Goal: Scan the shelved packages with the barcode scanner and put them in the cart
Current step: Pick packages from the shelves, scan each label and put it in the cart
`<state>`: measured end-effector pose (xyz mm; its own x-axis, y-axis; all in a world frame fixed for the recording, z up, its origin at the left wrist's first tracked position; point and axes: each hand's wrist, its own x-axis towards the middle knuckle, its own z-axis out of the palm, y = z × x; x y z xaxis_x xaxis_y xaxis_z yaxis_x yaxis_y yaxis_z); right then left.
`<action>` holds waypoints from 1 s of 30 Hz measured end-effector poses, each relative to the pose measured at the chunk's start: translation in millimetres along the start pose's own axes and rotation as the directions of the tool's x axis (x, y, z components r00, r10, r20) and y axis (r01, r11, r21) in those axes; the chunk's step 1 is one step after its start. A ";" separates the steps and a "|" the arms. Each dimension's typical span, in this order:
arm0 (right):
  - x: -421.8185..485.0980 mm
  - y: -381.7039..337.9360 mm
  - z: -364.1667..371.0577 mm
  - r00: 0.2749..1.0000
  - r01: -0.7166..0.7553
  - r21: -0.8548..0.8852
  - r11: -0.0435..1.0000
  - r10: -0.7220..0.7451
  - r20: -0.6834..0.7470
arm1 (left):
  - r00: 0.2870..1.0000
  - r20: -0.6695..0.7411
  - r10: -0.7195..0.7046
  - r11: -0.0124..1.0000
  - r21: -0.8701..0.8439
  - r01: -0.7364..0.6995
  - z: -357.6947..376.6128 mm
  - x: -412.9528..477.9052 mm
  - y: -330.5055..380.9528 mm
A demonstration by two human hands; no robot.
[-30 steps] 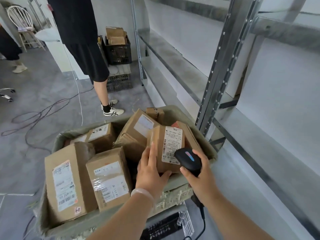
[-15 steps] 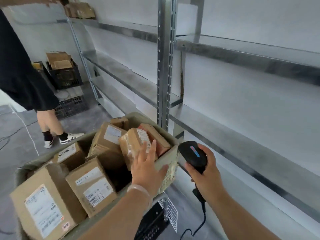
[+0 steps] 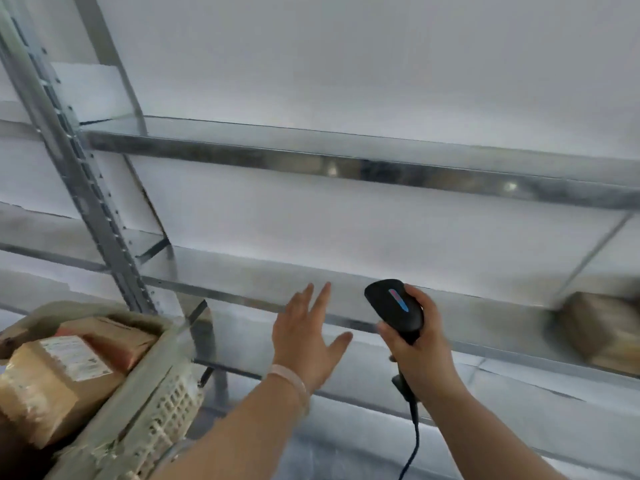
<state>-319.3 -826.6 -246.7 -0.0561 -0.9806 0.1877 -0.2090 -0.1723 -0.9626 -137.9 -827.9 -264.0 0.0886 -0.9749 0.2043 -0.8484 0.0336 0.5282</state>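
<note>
Grey metal shelves [image 3: 346, 164] run across a pale wall, with an upright post [image 3: 86, 195] at 9 o'clock. At 3 o'clock a brown box [image 3: 595, 327], blurred, sits on the lower shelf; it is the only shelved package in sight. The cart [image 3: 162, 400] is at 8 o'clock, with labelled boxes [image 3: 52, 379] inside.

The left hand [image 3: 304, 337] hangs near centre, fingers straight and spread, holding nothing, well apart from the box. The right hand [image 3: 422, 351], just beside it toward 4 o'clock, is wrapped round the handle of the scanner [image 3: 394, 306]. The scanner's cable [image 3: 414, 441] trails toward 6 o'clock.

The next move is probably a reach to 3 o'clock for the box, and several things could spoil it. The left arm would have to cross the scanner hand, so the two may knock together. A one-handed grab at the box's near corner could tip it off the shelf lip. Its label cannot be seen, so the scan may miss until the box is turned. The cable could also snag on the cart's corner as the person shifts. Boxes look heaped near the cart's rim, so another dropped carelessly might slide out.
</note>
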 end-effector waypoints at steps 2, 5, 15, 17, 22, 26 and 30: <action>1.5 4.8 -46.5 0.997 -0.007 -0.011 1.000 0.007 -0.080 | 0.997 0.038 0.064 0.997 -0.038 -0.062 25.3 10.6 41.9; 3.1 12.4 -115.9 0.981 -0.018 -0.028 0.999 0.012 -0.192 | 0.983 0.091 0.160 0.986 -0.062 -0.155 64.8 22.5 105.5; 8.8 55.9 -298.3 0.905 -0.099 -0.102 0.990 0.047 -0.424 | 0.902 0.240 0.359 0.931 -0.153 -0.330 181.0 37.8 279.5; 9.0 64.8 -323.1 0.892 -0.115 -0.113 0.987 0.052 -0.450 | 0.885 0.270 0.379 0.923 -0.178 -0.341 200.7 37.2 299.5; 16.7 82.9 -367.8 0.842 -0.153 -0.098 0.983 0.078 -0.534 | 0.859 0.306 0.412 0.908 -0.220 -0.357 236.6 45.7 332.9; 25.5 97.5 -384.6 0.797 -0.191 -0.089 0.977 0.102 -0.596 | 0.826 0.336 0.454 0.889 -0.242 -0.390 256.6 63.2 356.2; 40.1 104.2 -398.6 0.730 -0.228 -0.087 0.970 0.112 -0.674 | 0.771 0.364 0.522 0.850 -0.291 -0.438 277.5 86.2 379.1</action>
<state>-732.5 -846.6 -261.7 -0.7222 -0.6727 0.1610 -0.2743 0.0650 -0.9594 -596.7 -960.3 -274.8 -0.5648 -0.8144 0.1331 -0.6086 0.5200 0.5993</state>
